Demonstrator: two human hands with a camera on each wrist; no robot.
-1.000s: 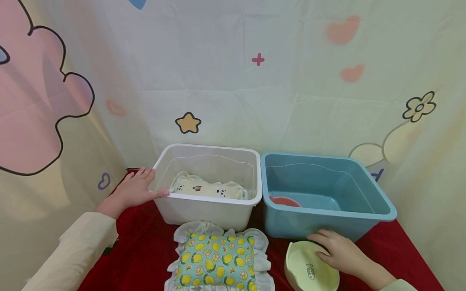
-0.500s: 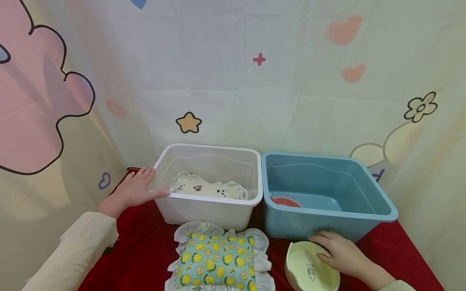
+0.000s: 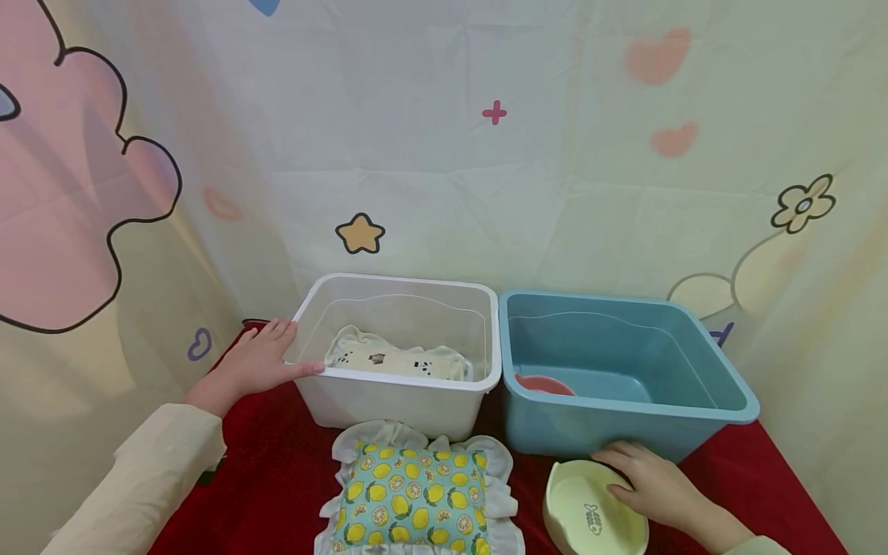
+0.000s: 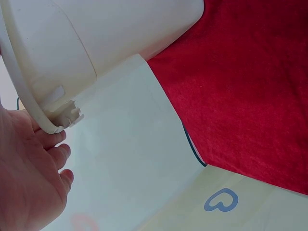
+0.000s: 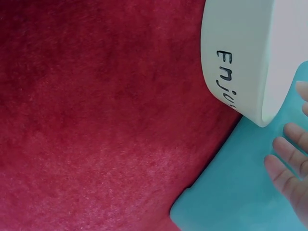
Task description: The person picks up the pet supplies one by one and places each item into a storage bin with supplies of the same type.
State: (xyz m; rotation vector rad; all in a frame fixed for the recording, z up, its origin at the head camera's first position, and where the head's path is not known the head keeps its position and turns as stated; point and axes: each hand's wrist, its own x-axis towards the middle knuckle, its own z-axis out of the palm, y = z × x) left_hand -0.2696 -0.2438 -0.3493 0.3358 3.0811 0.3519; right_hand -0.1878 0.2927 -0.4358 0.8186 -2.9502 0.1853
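My left hand (image 3: 260,358) rests on the left rim of the white bin (image 3: 395,401), fingers spread and thumb lying along the front rim. In the left wrist view its fingers (image 4: 55,154) lie loosely by the bin's corner. Inside that bin is a cream frilled cloth item (image 3: 395,358) with small animal prints. At the lower right, my right hand (image 3: 652,486) hovers over the far right rim of a pale yellow bowl (image 3: 576,501), fingers extended. Lettering marks the bowl's side in the right wrist view; whether the hand touches it, I cannot tell.
A blue bin (image 3: 590,424) stands right of the white one, with a coral-red item (image 3: 546,385) partly hidden inside. In front lies a lemon-print cushion (image 3: 412,497) with white ruffles. Red cloth (image 3: 277,478) covers the table; a printed curtain (image 3: 444,154) hangs behind.
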